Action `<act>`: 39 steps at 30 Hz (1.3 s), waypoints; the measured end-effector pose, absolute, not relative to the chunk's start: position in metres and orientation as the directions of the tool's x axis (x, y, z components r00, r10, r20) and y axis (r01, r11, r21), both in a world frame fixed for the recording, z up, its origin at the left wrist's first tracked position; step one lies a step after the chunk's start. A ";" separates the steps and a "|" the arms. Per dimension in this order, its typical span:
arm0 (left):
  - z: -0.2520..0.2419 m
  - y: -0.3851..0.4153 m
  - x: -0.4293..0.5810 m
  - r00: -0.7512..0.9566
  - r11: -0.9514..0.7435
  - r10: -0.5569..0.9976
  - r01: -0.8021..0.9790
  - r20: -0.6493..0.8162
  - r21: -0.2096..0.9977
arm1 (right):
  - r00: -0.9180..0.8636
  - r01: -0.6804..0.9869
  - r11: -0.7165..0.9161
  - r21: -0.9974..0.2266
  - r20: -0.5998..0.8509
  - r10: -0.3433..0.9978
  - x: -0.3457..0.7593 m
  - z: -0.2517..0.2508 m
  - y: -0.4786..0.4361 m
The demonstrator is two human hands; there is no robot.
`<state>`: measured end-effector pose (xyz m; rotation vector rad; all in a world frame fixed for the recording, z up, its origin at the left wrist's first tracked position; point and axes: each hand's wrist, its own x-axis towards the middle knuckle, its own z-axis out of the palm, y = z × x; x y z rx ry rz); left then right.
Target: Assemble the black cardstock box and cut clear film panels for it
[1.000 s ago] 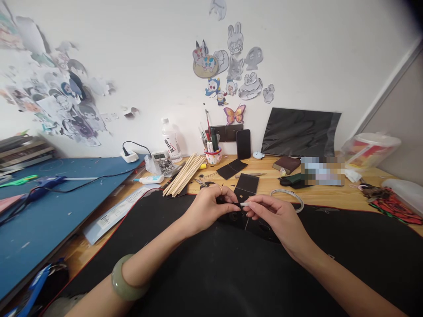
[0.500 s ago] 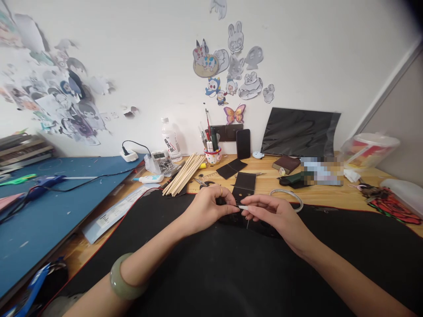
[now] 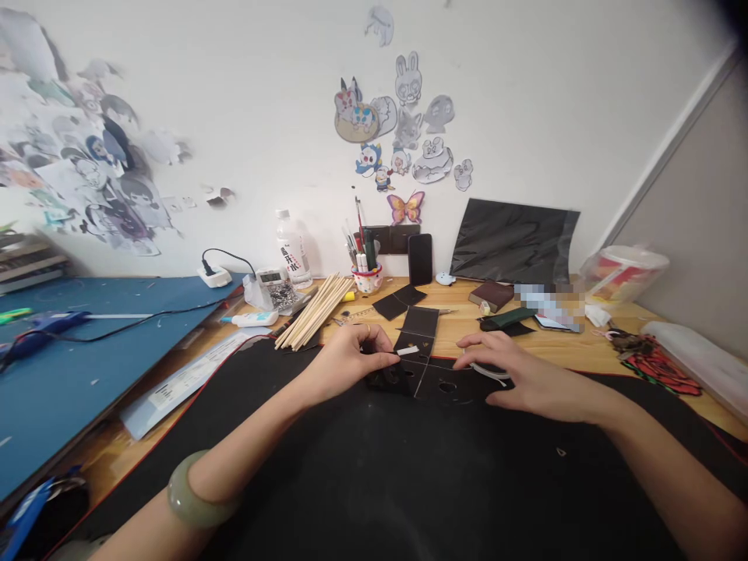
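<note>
A black paper cutout (image 3: 435,383) with round holes lies on the black desk mat (image 3: 374,483). My left hand (image 3: 347,360) is closed in a pinch on a small white strip of tape (image 3: 407,351), holding it at the cutout's upper left edge. My right hand (image 3: 514,372) lies to the right of the cutout, fingers arched and apart over a clear tape ring (image 3: 489,374), fingertips touching it. A green bangle (image 3: 192,499) sits on my left wrist. More black paper squares (image 3: 418,321) lie just behind the cutout.
Wooden sticks (image 3: 309,312), a glue tube (image 3: 250,319), a water bottle (image 3: 292,249), a pen cup (image 3: 366,276) and a phone (image 3: 419,259) stand at the back. A blue cutting mat (image 3: 87,351) with a glue gun (image 3: 40,326) lies left. A tub (image 3: 625,273) sits at right.
My right hand has let go of the white strip and moved right onto the tape ring. My left hand still pinches the strip. The view has shifted slightly.
</note>
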<state>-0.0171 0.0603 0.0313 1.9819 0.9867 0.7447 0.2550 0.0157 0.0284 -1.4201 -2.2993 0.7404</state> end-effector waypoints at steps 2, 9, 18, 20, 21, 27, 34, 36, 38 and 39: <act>0.030 0.062 -0.016 0.516 -0.381 0.841 0.346 0.165 0.857 | -0.461 0.725 0.416 -0.549 0.061 0.885 0.246 0.024 0.018; 0.027 0.059 -0.014 0.491 -0.343 0.854 0.283 0.172 0.896 | -0.390 0.573 0.423 -0.702 0.220 0.894 0.209 0.032 0.010; 0.028 0.051 -0.013 0.548 -0.425 0.810 0.309 0.206 0.851 | -0.207 0.648 0.264 -0.715 0.168 0.964 0.191 0.035 0.003; 0.027 0.050 -0.012 0.545 -0.436 0.810 0.313 0.216 0.844 | -0.187 0.674 0.248 -0.696 0.164 0.969 0.191 0.035 0.003; 0.027 0.049 -0.011 0.543 -0.442 0.809 0.313 0.224 0.841 | -0.177 0.689 0.240 -0.684 0.163 0.971 0.191 0.034 0.002; 0.030 0.041 -0.008 0.534 -0.471 0.812 0.361 0.236 0.805 | -0.130 0.761 0.198 -0.617 0.155 0.979 0.188 0.036 0.000; 0.032 0.038 -0.009 0.545 -0.525 0.797 0.415 0.259 0.743 | -0.125 0.799 0.183 -0.573 0.139 0.982 0.187 0.037 -0.001; 0.032 0.038 -0.009 0.552 -0.538 0.791 0.420 0.264 0.731 | -0.126 0.798 0.180 -0.575 0.133 0.983 0.186 0.037 -0.001; 0.031 0.038 -0.009 0.559 -0.550 0.783 0.416 0.273 0.724 | -0.125 0.799 0.174 -0.576 0.123 0.984 0.186 0.036 -0.001; 0.031 0.038 -0.009 0.561 -0.554 0.780 0.412 0.278 0.723 | -0.123 0.800 0.170 -0.575 0.119 0.985 0.186 0.036 0.000</act>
